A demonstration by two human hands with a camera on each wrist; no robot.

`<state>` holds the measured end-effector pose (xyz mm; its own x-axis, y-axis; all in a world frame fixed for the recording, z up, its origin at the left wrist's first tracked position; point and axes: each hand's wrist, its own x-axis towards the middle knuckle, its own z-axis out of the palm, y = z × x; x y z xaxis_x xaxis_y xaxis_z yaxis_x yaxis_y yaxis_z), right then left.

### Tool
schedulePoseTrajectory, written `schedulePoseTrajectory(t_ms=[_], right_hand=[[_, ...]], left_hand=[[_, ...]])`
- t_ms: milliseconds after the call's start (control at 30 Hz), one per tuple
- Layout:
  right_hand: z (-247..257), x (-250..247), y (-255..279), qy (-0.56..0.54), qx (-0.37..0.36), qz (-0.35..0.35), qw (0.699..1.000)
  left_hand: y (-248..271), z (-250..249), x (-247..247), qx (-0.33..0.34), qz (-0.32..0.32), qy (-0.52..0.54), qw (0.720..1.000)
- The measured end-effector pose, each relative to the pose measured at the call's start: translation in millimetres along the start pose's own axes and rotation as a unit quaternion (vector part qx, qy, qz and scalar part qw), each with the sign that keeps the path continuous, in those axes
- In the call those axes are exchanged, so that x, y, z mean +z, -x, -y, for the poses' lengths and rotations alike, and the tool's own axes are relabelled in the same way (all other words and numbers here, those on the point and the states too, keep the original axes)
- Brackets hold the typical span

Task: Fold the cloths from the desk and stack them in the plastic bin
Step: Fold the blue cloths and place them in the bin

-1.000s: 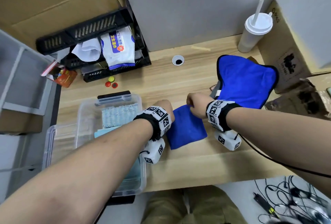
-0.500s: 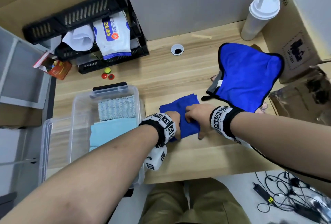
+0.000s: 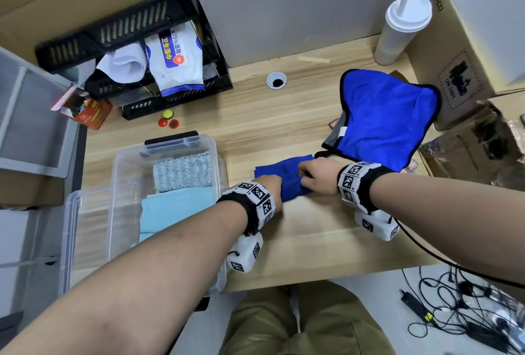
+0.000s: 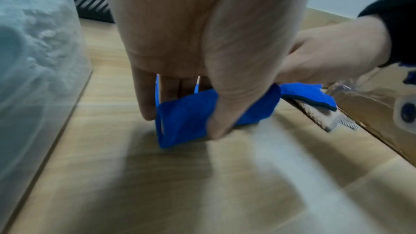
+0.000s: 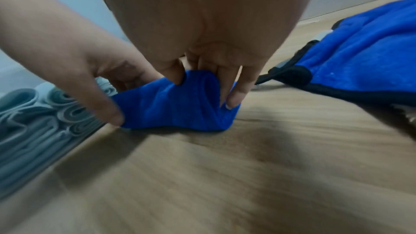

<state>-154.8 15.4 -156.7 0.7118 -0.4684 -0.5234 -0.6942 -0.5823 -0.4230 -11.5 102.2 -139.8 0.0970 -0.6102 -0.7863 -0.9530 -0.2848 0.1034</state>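
A small folded dark blue cloth (image 3: 287, 175) (image 4: 191, 118) (image 5: 175, 108) lies on the wooden desk between my hands. My left hand (image 3: 274, 187) (image 4: 180, 113) pinches its near left end, thumb in front and fingers behind. My right hand (image 3: 315, 177) (image 5: 202, 92) pinches the right end, thumb on top and fingers at the outer side. A larger blue cloth with black trim (image 3: 386, 118) (image 5: 364, 60) lies spread at the right. The clear plastic bin (image 3: 125, 172) at the left holds a fluffy pale blue cloth (image 3: 183, 172) and a folded light blue cloth (image 3: 176, 212).
A black tray rack (image 3: 119, 30) with wipes packs stands at the back left. A white lidded cup with a straw (image 3: 397, 27) and cardboard boxes (image 3: 466, 50) stand at the right. Small round caps (image 3: 167, 120) lie behind the bin. Cables (image 3: 460, 312) lie on the floor.
Both hands came back toward me over the small blue cloth, folding it into a narrower bundle, and now pinch its two ends. The camera moved in closer.
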Motion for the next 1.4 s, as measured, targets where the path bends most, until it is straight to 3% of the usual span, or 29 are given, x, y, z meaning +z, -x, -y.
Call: schedulePoseTrajectory(t_ms=[200, 367, 600, 733, 767, 833, 967, 1067, 1200, 1300, 1400], right_hand=[[-12, 6, -9, -0.050, 0.087, -0.022, 0.995], [-15, 7, -14, -0.064, 0.103, -0.048, 0.992], [-9, 3, -21, 0.073, 0.125, -0.003, 0.989], [-10, 5, -18, 0.146, -0.009, -0.185, 0.972], [-8, 4, -17, 0.134, -0.036, -0.181, 0.974], [-5, 2, -17, 0.109, -0.045, -0.109, 0.987], [1, -1, -20, 0.117, 0.013, -0.030, 0.993], [6, -4, -19, 0.133, 0.055, 0.023, 0.989], [11, -6, -16, 0.130, 0.090, 0.056, 0.986], [15, 2, -17, 0.121, 0.077, 0.075, 0.987], [19, 2, -12, 0.099, 0.052, 0.079, 0.991]], left_hand=[[-20, 7, -11, -0.046, -0.046, 0.091, 0.994], [-35, 14, -18, -0.082, -0.080, 0.109, 0.988], [-48, 15, -20, -0.115, -0.101, 0.117, 0.981], [-52, 15, -19, -0.110, -0.108, 0.125, 0.980], [-51, 14, -18, -0.110, -0.113, 0.128, 0.979], [-49, 12, -18, -0.115, -0.121, 0.139, 0.976], [-48, 11, -19, -0.134, -0.127, 0.175, 0.967], [-49, 9, -19, -0.153, -0.094, 0.211, 0.961], [-49, 8, -17, -0.162, -0.021, 0.231, 0.959], [-48, 9, -15, -0.121, -0.045, 0.221, 0.967], [-40, 7, -19, -0.104, -0.011, 0.217, 0.971]])
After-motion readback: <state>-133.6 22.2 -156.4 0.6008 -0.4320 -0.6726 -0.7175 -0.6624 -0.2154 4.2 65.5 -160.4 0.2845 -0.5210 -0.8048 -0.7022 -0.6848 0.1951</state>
